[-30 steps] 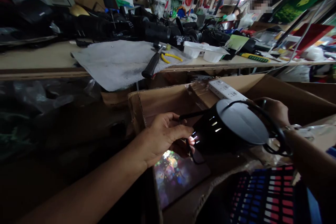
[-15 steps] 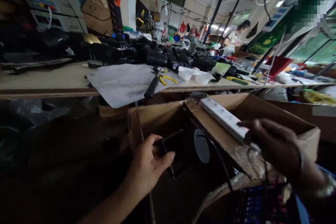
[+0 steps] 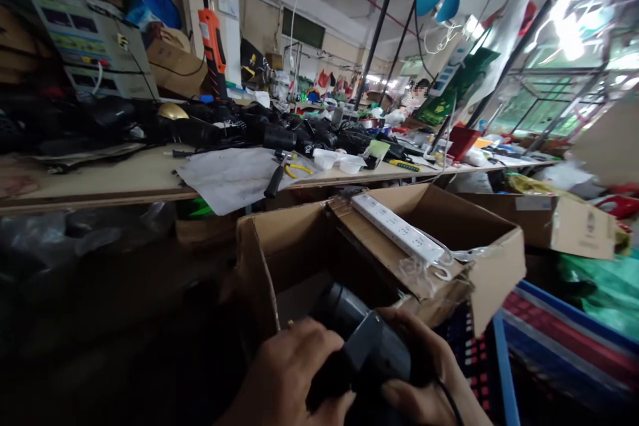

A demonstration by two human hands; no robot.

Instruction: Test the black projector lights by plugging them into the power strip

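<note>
L hand (image 3: 292, 373) low ctr, back up, fingers bent over L side of dk gray device (image 3: 382, 349); R hand (image 3: 442, 359) on R side, thumb near, fingers along far side. Grip: both part-closed w/ device held btwn; underside contact hidden. Device = smooth, rounded, cyl. shape w/ flat-faced section mid, dull sheen, tilted, at near side of cardboard box (image 3: 294, 239). Thin blk cord (image 3: 450, 399) by R hand. Box: brown corrugated, worn edges, open top. Pwr strip (image 3: 394, 223), white, long, lies on cardboard flap (image 3: 367, 236). Room: box opening just beyond device; worktop (image 3: 114, 183) edge farther back, wrinkled grayish sheet (image 3: 219, 176) overhanging it.
</note>
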